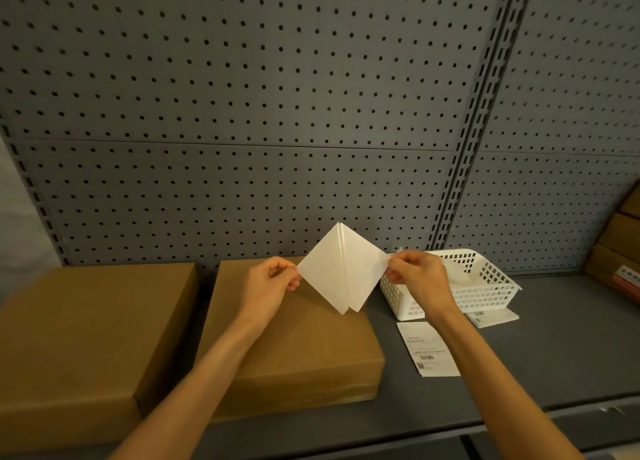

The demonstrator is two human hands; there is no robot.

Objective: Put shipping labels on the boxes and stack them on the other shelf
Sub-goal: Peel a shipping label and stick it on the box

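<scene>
Grey shelf (519,366) below; left hand (273,279) and right hand (414,274) pinch label (332,269) between them.

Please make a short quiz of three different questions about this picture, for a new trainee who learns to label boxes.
1. True or false: both hands pinch the label sheet in the air above a box.
2. Which lies on the shelf in front of the white basket?
A. a roll of tape
B. a printed label
C. a pair of scissors
3. Fill the gap: the left hand pinches the sheet's left corner, the right hand pinches its ____ corner.

Key: 1 true; 2 B; 3 right. The sheet hangs over the middle box; another box lies to its left.
</scene>
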